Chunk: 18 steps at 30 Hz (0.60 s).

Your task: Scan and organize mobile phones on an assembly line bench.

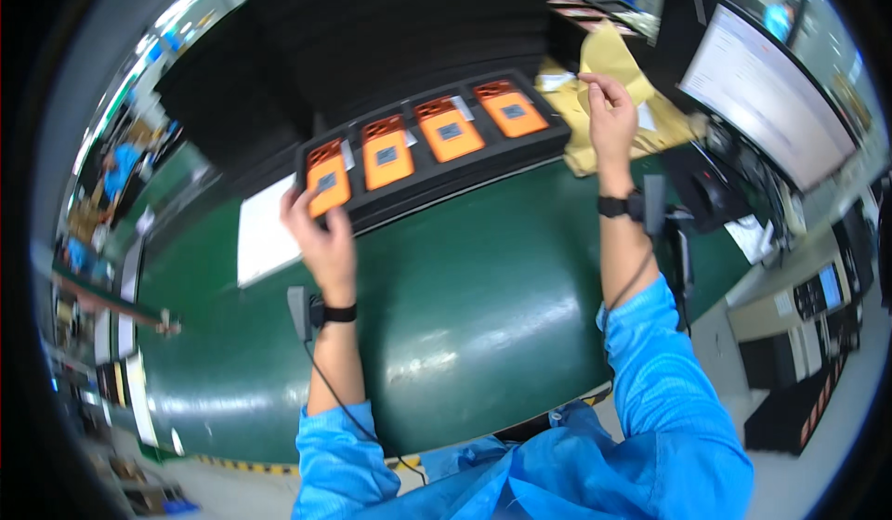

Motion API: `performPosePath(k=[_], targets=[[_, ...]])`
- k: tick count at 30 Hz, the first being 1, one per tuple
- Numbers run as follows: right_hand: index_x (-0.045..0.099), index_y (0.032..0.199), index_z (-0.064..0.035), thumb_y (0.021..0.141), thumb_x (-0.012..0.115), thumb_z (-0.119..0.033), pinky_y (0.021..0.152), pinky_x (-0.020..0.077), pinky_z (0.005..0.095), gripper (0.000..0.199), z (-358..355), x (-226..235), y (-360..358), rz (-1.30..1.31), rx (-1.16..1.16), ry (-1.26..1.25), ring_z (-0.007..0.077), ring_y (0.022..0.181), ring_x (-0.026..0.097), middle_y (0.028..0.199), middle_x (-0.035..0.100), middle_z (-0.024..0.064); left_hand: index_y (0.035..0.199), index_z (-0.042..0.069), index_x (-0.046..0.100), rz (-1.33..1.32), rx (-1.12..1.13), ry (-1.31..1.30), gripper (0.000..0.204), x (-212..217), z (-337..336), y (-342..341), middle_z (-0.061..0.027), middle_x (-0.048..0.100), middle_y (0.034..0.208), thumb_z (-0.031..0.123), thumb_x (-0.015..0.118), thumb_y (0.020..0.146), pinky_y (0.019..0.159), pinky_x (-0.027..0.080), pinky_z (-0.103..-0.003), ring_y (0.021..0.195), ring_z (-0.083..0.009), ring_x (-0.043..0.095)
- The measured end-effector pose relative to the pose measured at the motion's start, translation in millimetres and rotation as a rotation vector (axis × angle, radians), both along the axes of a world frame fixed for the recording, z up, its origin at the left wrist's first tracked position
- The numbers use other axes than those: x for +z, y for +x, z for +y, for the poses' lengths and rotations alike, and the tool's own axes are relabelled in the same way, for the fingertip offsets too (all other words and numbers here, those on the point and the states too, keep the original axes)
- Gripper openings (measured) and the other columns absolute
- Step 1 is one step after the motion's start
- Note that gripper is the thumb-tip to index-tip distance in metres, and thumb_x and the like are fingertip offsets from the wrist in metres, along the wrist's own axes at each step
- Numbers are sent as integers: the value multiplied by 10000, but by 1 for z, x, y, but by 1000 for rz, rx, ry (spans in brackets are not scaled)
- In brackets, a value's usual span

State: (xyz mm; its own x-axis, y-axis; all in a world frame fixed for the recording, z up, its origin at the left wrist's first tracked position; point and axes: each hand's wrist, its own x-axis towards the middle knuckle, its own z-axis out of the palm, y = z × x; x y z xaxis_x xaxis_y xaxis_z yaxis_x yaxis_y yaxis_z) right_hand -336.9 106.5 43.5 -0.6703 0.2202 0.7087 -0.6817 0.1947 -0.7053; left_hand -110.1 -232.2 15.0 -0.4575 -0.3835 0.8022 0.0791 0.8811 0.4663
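Four would exceed the count, so several orange phone-shaped pieces stand in a row in a black foam tray [423, 206]; each has a dark red camera end and a grey square label. My left hand [322, 249] is at the leftmost orange piece [327, 184], its thumb and fingers spread around the lower end. Whether the fingertips press on it I cannot tell. Raised at the right, my right hand [611, 122] pinches a yellow paper sheet [613, 55] between thumb and fingers. Below it lies more yellow paper [664, 125], crumpled, beside the tray.
A white flat sheet or board [265, 236] lies left of the tray on the green tabletop [483, 306]. At the right are a monitor [769, 97], a black mouse [711, 188] and a grey printer-like machine [799, 302]. Cables run from both wrist straps. People in blue work farther off.
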Motion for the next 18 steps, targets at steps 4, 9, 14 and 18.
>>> performPosePath(k=[4, 9, 14, 18], targets=[[718, 878, -30, 804, 596, -55, 813, 486, 308, 144, -31, 86, 108, -115, 1000, 745, 185, 869, 632, 908, 675, 75, 1296, 40, 482, -8, -449, -34, 634, 91, 56, 12, -173, 418, 1381, 97, 714, 709, 1098, 304, -406, 1301, -319, 404], [718, 825, -17, 738, 603, -9, 817, 487, 313, 145, -63, 101, 162, -102, 1343, 765, 194, 878, 626, 880, 656, 78, 1193, 21, 621, -588, -859, -42, 587, 113, 58, 59, -135, 653, 1122, 134, 795, 644, 968, 455, -373, 1072, -266, 610], [717, 826, -22, 751, 560, -1, 774, 481, 304, 175, -78, 77, 160, 36, 770, 565, 198, 842, 618, 858, 645, 73, 1120, -17, 651, -648, -903, 642, 321, 102, 55, 49, -71, 707, 920, 234, 500, 991, 751, 496, -251, 829, -108, 635], [713, 828, -31, 756, 572, -16, 793, 484, 335, 159, -78, 71, 153, 95, 609, 718, 244, 847, 618, 859, 643, 81, 1185, -20, 620, -710, -785, 447, 396, 101, 54, 48, -41, 692, 873, 301, 554, 962, 719, 478, -240, 790, -77, 616]])
